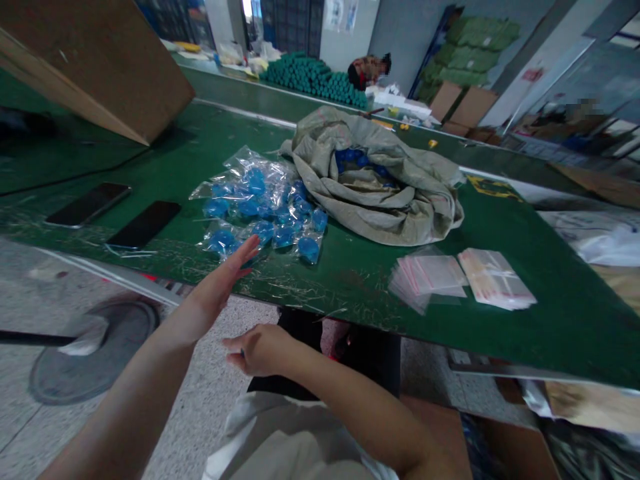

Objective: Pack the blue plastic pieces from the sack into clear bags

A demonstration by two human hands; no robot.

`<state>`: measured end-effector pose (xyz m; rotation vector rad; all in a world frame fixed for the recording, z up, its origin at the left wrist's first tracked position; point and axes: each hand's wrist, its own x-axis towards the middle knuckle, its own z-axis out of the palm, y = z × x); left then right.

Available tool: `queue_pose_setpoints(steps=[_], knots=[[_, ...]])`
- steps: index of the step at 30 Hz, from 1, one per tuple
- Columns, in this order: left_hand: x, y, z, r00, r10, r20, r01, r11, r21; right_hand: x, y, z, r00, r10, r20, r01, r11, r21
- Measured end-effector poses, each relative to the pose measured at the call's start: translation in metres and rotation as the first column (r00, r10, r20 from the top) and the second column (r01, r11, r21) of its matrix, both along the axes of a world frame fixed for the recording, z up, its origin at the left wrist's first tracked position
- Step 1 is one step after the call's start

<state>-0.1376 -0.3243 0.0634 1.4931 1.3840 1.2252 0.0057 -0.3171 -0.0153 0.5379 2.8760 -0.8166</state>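
Note:
My left hand reaches over the near table edge with its fingers stretched out and holds nothing visible. Its fingertips are beside a pile of clear plastic bags, each with a blue round item inside. Lower down, in front of my lap, my right hand is closed, fingers curled and pointing left. A tiny dark bluish spot shows between its fingers, too small to name. Behind the pile lies a grey-green woven sack, its rolled mouth showing blue round items.
Two stacks of flat clear bags, a fanned one and a neater one, lie at the right. Two phones rest at the left near a large cardboard box. A person is behind the far bench.

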Motion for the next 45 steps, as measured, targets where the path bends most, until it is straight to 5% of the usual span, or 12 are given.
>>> queue_pose_setpoints(steps=[6, 11, 15, 19, 23, 27, 30, 33, 37, 40, 45], knots=[[0.044, 0.043, 0.000, 0.937, -0.332, -0.107, 0.324, 0.942, -0.092, 0.066, 0.008, 0.047, 0.990, -0.138, -0.010, 0.138, 0.989, 0.052], [0.087, 0.072, 0.010, 0.681, -0.586, -0.439, 0.593, 0.793, -0.139, 0.087, 0.010, 0.047, 0.962, -0.212, 0.174, 0.197, 0.975, 0.101], [0.107, 0.101, 0.010, 0.487, -0.646, -0.588, 0.661, 0.713, -0.235, 0.096, 0.020, 0.041, 0.941, -0.322, 0.103, 0.300, 0.936, 0.184], [0.121, 0.136, 0.004, 0.360, -0.675, -0.644, 0.699, 0.652, -0.293, 0.117, 0.038, 0.048, 0.974, -0.223, 0.021, 0.216, 0.960, 0.177], [0.140, 0.189, 0.004, 0.438, -0.627, -0.644, 0.720, 0.674, -0.165, 0.149, 0.073, 0.076, 0.968, -0.229, 0.103, 0.219, 0.971, 0.099], [0.162, 0.275, 0.006, 0.650, -0.453, -0.610, 0.530, 0.846, -0.064, 0.184, 0.130, 0.101, 0.960, -0.281, -0.022, 0.281, 0.960, -0.010], [0.176, 0.342, 0.010, 0.720, -0.264, -0.642, 0.304, 0.951, -0.050, 0.208, 0.176, 0.103, 0.923, -0.372, -0.096, 0.363, 0.926, -0.099], [0.190, 0.379, 0.013, 0.713, -0.279, -0.643, 0.292, 0.952, -0.090, 0.224, 0.209, 0.092, 0.865, -0.482, -0.138, 0.454, 0.870, -0.189], [0.209, 0.370, 0.010, 0.499, -0.577, -0.647, 0.622, 0.758, -0.197, 0.233, 0.219, 0.073, 0.843, -0.538, -0.029, 0.516, 0.821, -0.244], [0.217, 0.345, 0.004, 0.341, -0.664, -0.665, 0.752, 0.617, -0.230, 0.233, 0.211, 0.068, 0.859, -0.510, 0.051, 0.510, 0.841, -0.179], [0.225, 0.311, -0.008, 0.421, -0.631, -0.652, 0.744, 0.651, -0.150, 0.225, 0.201, 0.062, 0.829, -0.555, -0.067, 0.557, 0.810, 0.182]])
